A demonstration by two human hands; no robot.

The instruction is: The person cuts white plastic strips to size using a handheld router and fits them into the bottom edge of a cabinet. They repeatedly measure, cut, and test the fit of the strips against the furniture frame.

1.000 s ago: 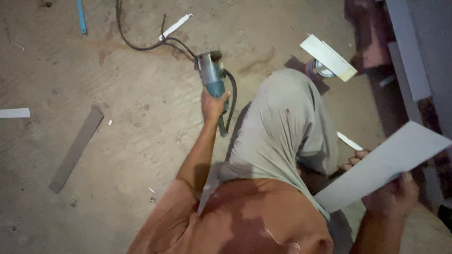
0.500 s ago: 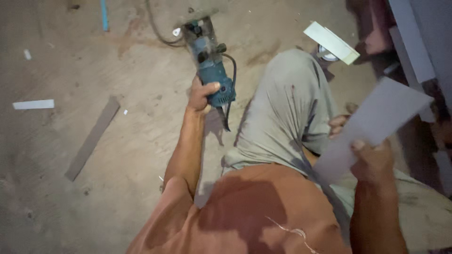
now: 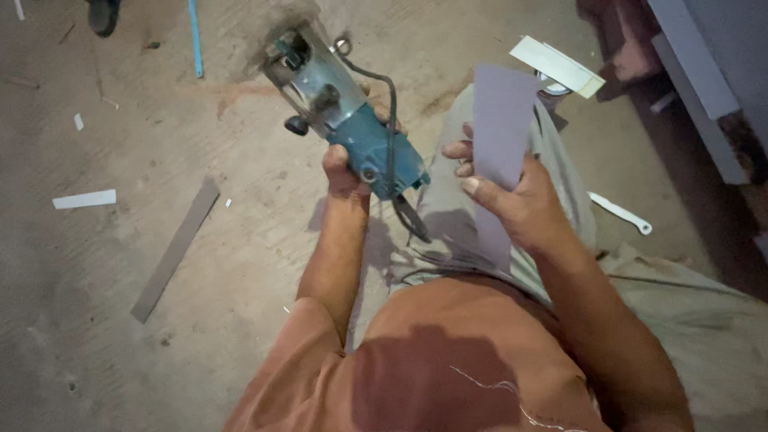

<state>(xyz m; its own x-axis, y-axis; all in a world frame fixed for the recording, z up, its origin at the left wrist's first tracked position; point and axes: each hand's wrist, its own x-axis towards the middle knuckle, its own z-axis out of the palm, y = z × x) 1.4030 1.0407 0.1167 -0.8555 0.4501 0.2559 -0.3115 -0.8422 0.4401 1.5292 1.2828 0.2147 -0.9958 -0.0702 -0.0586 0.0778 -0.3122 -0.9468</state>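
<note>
Now lifting the blue power tool (image 3: 352,128) nearer, left hand (image 3: 346,170) fingers wrapping it; right hand (image 3: 512,200) bringing the grey sheet (image 3: 502,136) upright beside, fingers pinching it.

Left hand (image 3: 346,170) fingers hidden behind the teal power tool (image 3: 352,120), grey sheet (image 3: 502,152) lower part covered by right hand (image 3: 512,204), dark shoe (image 3: 104,14) cut off at far edge.

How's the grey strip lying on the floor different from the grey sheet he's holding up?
The grey strip is long and narrow; the grey sheet is much broader. The strip lies flat on the concrete floor, touched by no one; the sheet is held upright in the right hand. The strip looks darker, the sheet a paler lilac-grey. Both are thin, flat, straight-edged pieces. The left hand holds a teal power tool.
</note>
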